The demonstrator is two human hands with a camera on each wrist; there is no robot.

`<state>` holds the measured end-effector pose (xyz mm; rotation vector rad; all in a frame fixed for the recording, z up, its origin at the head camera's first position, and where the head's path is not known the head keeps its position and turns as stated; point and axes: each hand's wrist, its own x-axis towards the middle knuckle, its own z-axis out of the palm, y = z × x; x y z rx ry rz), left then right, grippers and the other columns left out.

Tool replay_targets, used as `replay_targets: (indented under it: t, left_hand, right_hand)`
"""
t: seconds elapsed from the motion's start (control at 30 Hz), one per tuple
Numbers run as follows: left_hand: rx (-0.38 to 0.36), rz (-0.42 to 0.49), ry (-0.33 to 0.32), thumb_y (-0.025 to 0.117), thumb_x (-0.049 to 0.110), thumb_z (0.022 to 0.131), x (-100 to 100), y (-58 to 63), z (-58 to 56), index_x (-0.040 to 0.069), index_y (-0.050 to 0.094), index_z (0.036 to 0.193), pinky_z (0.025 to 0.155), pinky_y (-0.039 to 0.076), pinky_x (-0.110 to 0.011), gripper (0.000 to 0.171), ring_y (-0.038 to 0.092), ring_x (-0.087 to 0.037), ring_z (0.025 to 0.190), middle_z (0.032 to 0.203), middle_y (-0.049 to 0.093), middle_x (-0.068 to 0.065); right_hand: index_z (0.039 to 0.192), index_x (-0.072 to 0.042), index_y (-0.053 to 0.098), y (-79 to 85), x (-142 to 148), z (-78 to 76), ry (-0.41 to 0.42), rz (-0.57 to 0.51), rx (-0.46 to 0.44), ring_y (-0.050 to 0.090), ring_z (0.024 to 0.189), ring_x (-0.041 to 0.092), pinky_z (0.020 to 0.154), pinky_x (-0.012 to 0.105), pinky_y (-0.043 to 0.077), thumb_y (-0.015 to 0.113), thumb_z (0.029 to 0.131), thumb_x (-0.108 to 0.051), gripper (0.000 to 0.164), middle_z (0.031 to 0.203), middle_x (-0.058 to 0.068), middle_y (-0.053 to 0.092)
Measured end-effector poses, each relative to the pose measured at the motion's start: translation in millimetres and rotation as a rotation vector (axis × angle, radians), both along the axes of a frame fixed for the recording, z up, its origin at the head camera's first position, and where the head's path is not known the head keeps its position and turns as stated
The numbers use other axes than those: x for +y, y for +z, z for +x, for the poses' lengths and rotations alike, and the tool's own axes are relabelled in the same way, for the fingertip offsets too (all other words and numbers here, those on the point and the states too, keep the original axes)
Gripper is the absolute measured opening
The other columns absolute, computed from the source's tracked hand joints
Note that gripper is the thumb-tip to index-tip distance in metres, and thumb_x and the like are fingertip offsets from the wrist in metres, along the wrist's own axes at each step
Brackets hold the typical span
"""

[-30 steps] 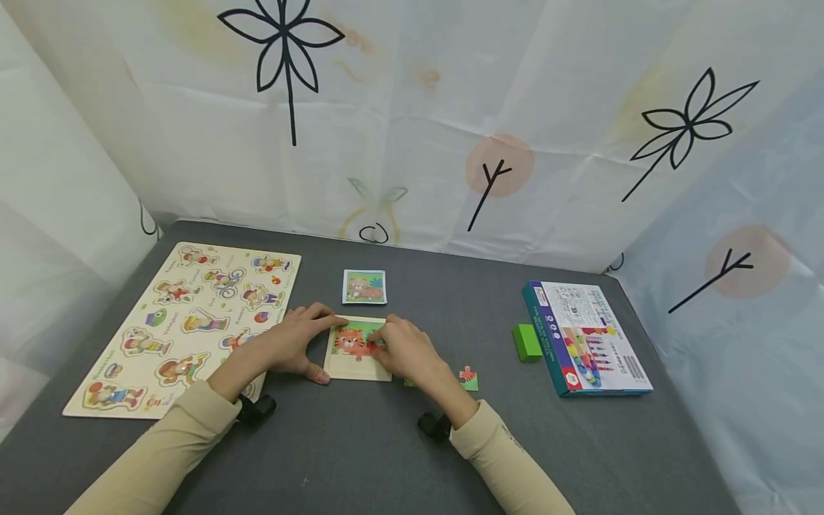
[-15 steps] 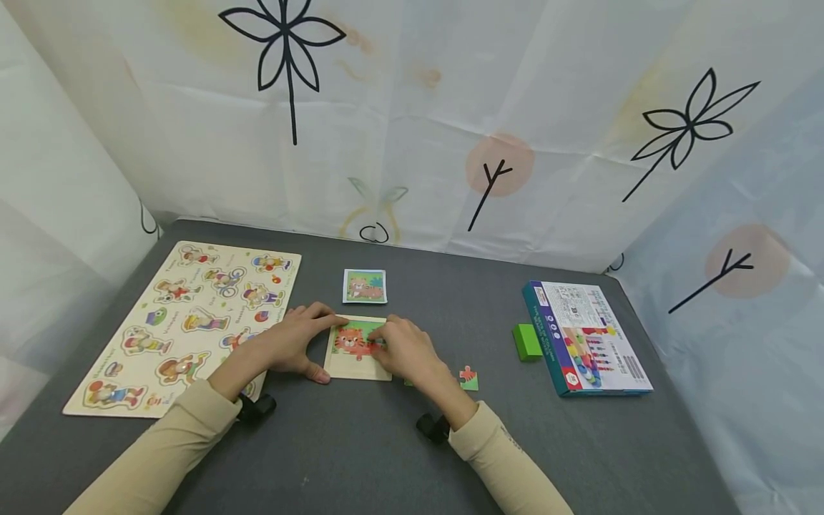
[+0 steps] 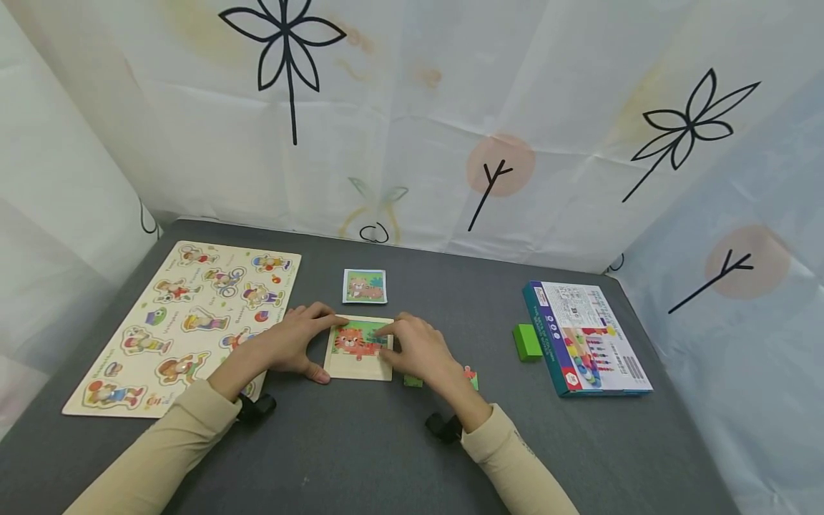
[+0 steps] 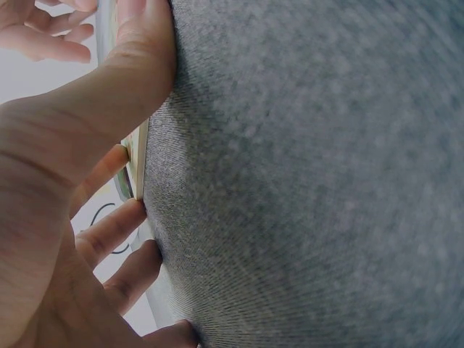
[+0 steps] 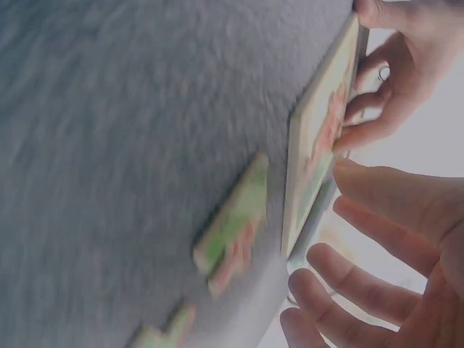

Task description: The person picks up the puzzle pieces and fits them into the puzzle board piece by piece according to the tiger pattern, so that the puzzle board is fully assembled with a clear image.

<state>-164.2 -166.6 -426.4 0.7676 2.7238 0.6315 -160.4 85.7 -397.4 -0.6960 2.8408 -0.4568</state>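
Observation:
A small wooden puzzle tray (image 3: 359, 368) lies mid-table, with joined pieces of a red tiger picture (image 3: 354, 345) in its upper part. My left hand (image 3: 292, 343) holds its left side, thumb at the near corner and index finger on the far edge. Over the tray's right edge is my right hand (image 3: 418, 347); in the right wrist view its fingers (image 5: 377, 188) are spread and loosely bent with nothing between them. Loose on the table by the right hand lie a green puzzle piece (image 3: 413, 381) and a red-and-green puzzle piece (image 3: 473, 378), partly hidden by the forearm.
Behind the tray lies a small picture card (image 3: 364, 287). A large wooden peg board (image 3: 144, 372) with figures fills the left side, partly under the left arm. To the right are green blocks (image 3: 527, 342) and a flat box (image 3: 589, 340). A printed curtain (image 3: 412, 107) stands behind the table.
My right hand has shifted slightly right and lifted off the tiger pieces, its fingers parting. More of the picture and the green loose piece shows. My left hand has stayed still.

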Motion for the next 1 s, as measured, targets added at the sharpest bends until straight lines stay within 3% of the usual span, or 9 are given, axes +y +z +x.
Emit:
replay_targets:
  t: [0.33, 0.6, 1.0]
  left_hand:
    - [-0.007, 0.001, 0.001, 0.093, 0.048, 0.069, -2, -0.7, 1.1, 0.015, 0.051, 0.150, 0.107, 0.040, -0.063, 0.097, 0.048, -0.039, 0.128, 0.145, 0.048, -0.016]
    - [-0.004, 0.005, 0.002, 0.093, 0.048, 0.069, -2, -0.9, 0.7, 0.015, 0.052, 0.150, 0.106, 0.041, -0.063, 0.097, 0.048, -0.040, 0.127, 0.145, 0.048, -0.017]
    - [0.000, 0.007, 0.000, 0.092, 0.050, 0.069, -1, -0.7, 0.6, 0.015, 0.052, 0.150, 0.106, 0.041, -0.063, 0.097, 0.048, -0.040, 0.128, 0.145, 0.048, -0.017]
  right_hand:
    - [0.122, -0.014, 0.076, 8.8, 26, 6.5, -0.033, -0.008, 0.001, 0.051, 0.072, 0.016, 0.053, 0.026, 0.037, 0.080, 0.090, -0.022, 0.034, 0.107, 0.012, 0.068]
    - [0.121, -0.014, 0.077, 5.9, 40, 14.9, -0.020, 0.000, -0.026, 0.046, 0.071, 0.015, 0.054, 0.026, 0.034, 0.081, 0.089, -0.026, 0.035, 0.099, 0.010, 0.066]
    - [0.112, -0.013, 0.080, -0.2, 47, 29.1, -0.002, 0.009, -0.035, 0.048, 0.072, 0.013, 0.056, 0.027, 0.038, 0.085, 0.085, -0.028, 0.031, 0.093, 0.006, 0.066]
